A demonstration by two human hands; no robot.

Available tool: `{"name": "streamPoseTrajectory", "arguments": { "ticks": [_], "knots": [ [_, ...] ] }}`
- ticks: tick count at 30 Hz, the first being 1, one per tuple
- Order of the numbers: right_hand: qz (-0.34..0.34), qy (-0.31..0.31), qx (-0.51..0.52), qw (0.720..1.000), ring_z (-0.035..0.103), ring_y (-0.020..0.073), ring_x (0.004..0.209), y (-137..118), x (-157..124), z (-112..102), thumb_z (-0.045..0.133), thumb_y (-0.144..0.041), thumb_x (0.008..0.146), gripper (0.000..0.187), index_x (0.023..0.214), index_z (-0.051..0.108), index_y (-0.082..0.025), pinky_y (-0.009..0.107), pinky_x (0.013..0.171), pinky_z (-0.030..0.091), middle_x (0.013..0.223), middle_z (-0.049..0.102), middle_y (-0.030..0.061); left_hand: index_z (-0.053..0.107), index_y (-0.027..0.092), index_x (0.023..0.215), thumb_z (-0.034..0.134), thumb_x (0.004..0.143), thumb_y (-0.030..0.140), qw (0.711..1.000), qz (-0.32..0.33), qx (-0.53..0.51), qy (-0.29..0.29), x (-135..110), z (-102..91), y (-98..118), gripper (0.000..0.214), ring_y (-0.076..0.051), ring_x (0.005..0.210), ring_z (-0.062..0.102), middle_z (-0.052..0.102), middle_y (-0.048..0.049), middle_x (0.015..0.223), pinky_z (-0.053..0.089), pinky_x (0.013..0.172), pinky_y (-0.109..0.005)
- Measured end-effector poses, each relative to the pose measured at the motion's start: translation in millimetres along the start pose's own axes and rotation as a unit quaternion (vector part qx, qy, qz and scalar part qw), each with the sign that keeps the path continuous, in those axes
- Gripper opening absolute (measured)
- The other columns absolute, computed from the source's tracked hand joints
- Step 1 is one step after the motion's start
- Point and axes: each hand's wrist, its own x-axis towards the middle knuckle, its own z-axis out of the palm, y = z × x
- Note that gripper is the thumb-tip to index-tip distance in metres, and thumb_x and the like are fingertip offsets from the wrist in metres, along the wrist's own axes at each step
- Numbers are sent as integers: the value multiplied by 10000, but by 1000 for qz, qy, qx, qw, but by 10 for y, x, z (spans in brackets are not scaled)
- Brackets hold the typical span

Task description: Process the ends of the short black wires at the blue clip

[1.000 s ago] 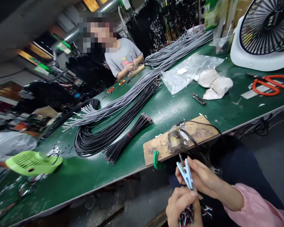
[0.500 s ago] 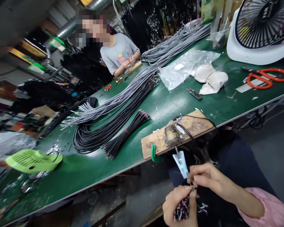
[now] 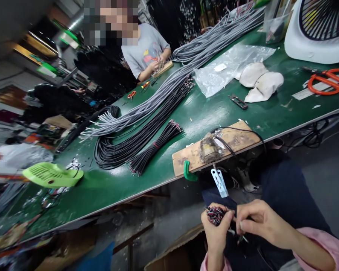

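Observation:
My left hand (image 3: pixel 218 231) is closed around a bundle of thin black cables (image 3: pixel 214 215), whose red, white and black wire ends stick up above the fist. Beside its thumb, my right hand (image 3: pixel 258 222) pinches at a wire, though the fingertips partly hide it. A few loose pale wire ends (image 3: pixel 243 238) show just under the right fingers. Both hands are over my lap, in front of the table edge. Above them, a light blue clothes peg (image 3: pixel 219 183) hangs on a metal tip jutting from a stained wooden board (image 3: pixel 183 162).
A green clamp (image 3: pixel 188 171) grips the board at the edge of the green table (image 3: pixel 147 186). Black cables (image 3: pixel 124 150), grey cables (image 3: pixel 147 101), orange scissors (image 3: pixel 324 83), thread snips (image 3: pixel 238 102) and a white fan (image 3: pixel 305 45) lie about. A co-worker (image 3: pixel 147 49) sits across.
My left hand has turned the bundle, so the wire ends now point up instead of down. Both hands sit slightly further right in the picture. The view has shifted a little.

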Motion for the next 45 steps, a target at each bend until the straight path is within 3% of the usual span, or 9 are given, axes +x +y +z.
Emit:
{"name": "streamPoseTrajectory", "arguments": {
  "ticks": [3, 6, 10, 15, 23, 35, 38, 42, 45],
  "knots": [
    [-30, 44, -100, 994, 629, 176, 657, -77, -10, 4, 618, -304, 911, 241, 757, 715, -146, 285, 641, 475, 702, 696, 60, 624, 149, 711, 789, 680, 143, 999, -6, 21, 32, -81, -15, -11, 168, -118, 525, 614, 657, 22, 625, 507, 548, -223],
    [-89, 110, -219, 965, 620, 197, 751, -170, 38, -20, 616, -262, 911, 169, 809, 710, -165, 308, 713, 465, 784, 693, 68, 585, 151, 713, 770, 727, 193, 999, -34, 1, -20, -113, -10, 24, 190, -93, 416, 561, 617, 45, 587, 479, 448, -211],
    [-130, 82, -266, 952, 594, 202, 758, -220, 83, -31, 586, -230, 923, 154, 818, 687, -180, 325, 718, 455, 789, 676, 66, 587, 150, 684, 768, 711, 166, 999, -15, 5, -28, -103, 44, 106, 183, -85, 440, 563, 624, 34, 626, 479, 444, -196],
    [-124, 114, -270, 948, 564, 188, 712, -168, 65, -4, 545, -213, 931, 194, 749, 603, -181, 329, 713, 432, 736, 619, 46, 643, 141, 723, 764, 700, 138, 997, -15, 53, -51, -104, 92, 127, 123, -140, 560, 637, 657, 1, 662, 541, 556, -247],
    [-103, 97, -257, 956, 558, 180, 678, -38, -6, -22, 547, -245, 939, 244, 718, 623, -177, 313, 663, 429, 703, 621, 44, 645, 136, 713, 815, 671, 232, 996, -52, -32, 60, -176, 134, 95, 200, -117, 417, 618, 716, -23, 637, 549, 463, -224],
    [-162, 135, -282, 936, 606, 206, 767, -59, 25, -3, 589, -177, 916, 106, 876, 687, -180, 377, 795, 442, 803, 694, 66, 597, 144, 737, 818, 686, 238, 996, -59, -31, 55, -194, 146, 56, 245, -130, 443, 658, 736, -27, 697, 556, 464, -229],
    [-157, 135, -268, 941, 593, 196, 733, -30, 40, -9, 578, -163, 905, 125, 821, 670, -179, 359, 747, 452, 755, 668, 53, 607, 134, 740, 803, 710, 239, 998, -57, -5, 27, -176, 124, 48, 224, -128, 454, 658, 721, -22, 665, 547, 476, -221],
    [-131, 138, -242, 951, 576, 183, 678, 16, 62, -52, 606, -161, 871, 148, 740, 673, -177, 334, 689, 456, 696, 645, 39, 639, 118, 723, 778, 744, 251, 999, -39, -5, 36, -154, 124, 62, 194, -97, 426, 613, 666, 6, 581, 510, 460, -188],
    [-107, 132, -203, 964, 594, 192, 726, 35, 75, -65, 667, -195, 850, 57, 829, 716, -174, 318, 685, 472, 776, 679, 59, 654, 118, 714, 779, 742, 265, 998, -40, -14, 35, -148, 135, 83, 196, -105, 427, 612, 680, -12, 601, 512, 454, -200]
  ]
}}
